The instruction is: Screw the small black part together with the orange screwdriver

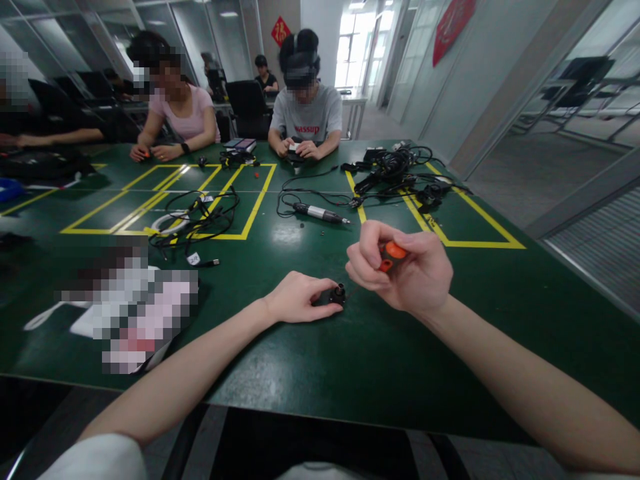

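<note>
On the green, yellow-taped desk (280, 363), the left hand (295, 298) pinches a small black part (339, 294); raised beside it, the right hand (423, 273) grips an orange-and-dark tool (395, 250), perhaps a screwdriver. Glass partitions (45, 40) stand beyond.

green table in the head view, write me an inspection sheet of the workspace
surface: green table, marked with yellow tape
job's things: small black part on the table; orange-and-dark object, mostly hidden by the grip
clutter: pen-shaped tool with silver middle; blurred pink item at left
hands: left hand grips the part; right hand holds the orange-and-dark object raised
cables: black tangle far right; loose coils at left
surroundings: person in pink and person in grey across the table
</note>
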A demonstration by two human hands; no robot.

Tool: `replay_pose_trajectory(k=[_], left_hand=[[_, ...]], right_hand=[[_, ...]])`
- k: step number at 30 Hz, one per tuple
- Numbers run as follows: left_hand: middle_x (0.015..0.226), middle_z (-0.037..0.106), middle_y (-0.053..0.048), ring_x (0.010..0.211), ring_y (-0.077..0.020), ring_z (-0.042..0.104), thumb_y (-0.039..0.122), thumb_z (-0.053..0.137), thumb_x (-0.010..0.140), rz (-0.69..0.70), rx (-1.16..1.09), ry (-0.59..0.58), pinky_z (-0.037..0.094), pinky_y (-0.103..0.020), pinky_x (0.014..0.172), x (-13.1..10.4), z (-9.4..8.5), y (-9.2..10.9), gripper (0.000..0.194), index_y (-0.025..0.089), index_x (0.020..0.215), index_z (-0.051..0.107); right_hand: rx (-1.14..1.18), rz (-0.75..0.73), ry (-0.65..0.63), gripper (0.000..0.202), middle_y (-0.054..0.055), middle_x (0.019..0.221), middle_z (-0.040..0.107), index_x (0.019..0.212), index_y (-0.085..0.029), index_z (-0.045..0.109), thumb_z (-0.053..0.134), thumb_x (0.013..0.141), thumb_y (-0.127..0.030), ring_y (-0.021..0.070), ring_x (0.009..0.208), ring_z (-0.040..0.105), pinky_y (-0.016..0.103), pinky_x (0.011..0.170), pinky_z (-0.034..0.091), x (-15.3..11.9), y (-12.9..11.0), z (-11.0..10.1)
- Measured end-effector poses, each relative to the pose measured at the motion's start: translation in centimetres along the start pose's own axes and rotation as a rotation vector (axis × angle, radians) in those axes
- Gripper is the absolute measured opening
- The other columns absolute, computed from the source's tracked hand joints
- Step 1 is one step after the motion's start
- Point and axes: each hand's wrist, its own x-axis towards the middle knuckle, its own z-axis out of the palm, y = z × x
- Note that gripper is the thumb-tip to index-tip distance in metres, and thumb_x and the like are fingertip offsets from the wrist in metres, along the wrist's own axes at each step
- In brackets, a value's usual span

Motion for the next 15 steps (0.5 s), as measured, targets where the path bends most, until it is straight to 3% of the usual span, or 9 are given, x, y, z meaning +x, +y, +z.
replay_pose_trajectory(k=[6, 11, 15], left_hand=[[0.059, 0.057, 0.007, 0.051, -0.0083, 0.051, 0.049, 0.066, 0.097, -0.021, 0.033, -0.016, 0.030, -0.022, 0.055, 0.00, -0.11, 0.15, 0.030, 0.020, 0.093, 0.069], [0.059, 0.058, 0.006, 0.051, -0.0084, 0.052, 0.049, 0.065, 0.098, -0.020, 0.026, -0.024, 0.031, -0.022, 0.055, 0.01, -0.07, 0.11, 0.030, 0.019, 0.091, 0.068], [0.059, 0.057, 0.007, 0.051, -0.0086, 0.051, 0.049, 0.066, 0.097, -0.022, 0.011, -0.011, 0.031, -0.022, 0.055, -0.03, 0.01, -0.03, 0.031, 0.019, 0.089, 0.068]], right_hand=[[0.022, -0.030, 0.032, 0.019, -0.007, 0.053, 0.046, 0.081, -0.022, 0.056, 0.060, 0.092, -0.036, 0.0099, 0.042, 0.027, 0.023, 0.043, 0.024, 0.10, -0.05, 0.01], [-0.066, -0.045, 0.054, 0.034, -0.002, 0.055, 0.052, 0.069, -0.020, 0.058, 0.055, 0.098, -0.037, 0.0116, 0.041, 0.037, 0.025, 0.041, 0.027, 0.27, 0.04, 0.05], [-0.057, -0.032, 0.060, 0.040, -0.005, 0.050, 0.041, 0.065, -0.020, 0.056, 0.055, 0.099, -0.041, 0.0097, 0.041, 0.026, 0.024, 0.041, 0.022, 0.30, 0.13, 0.09]])
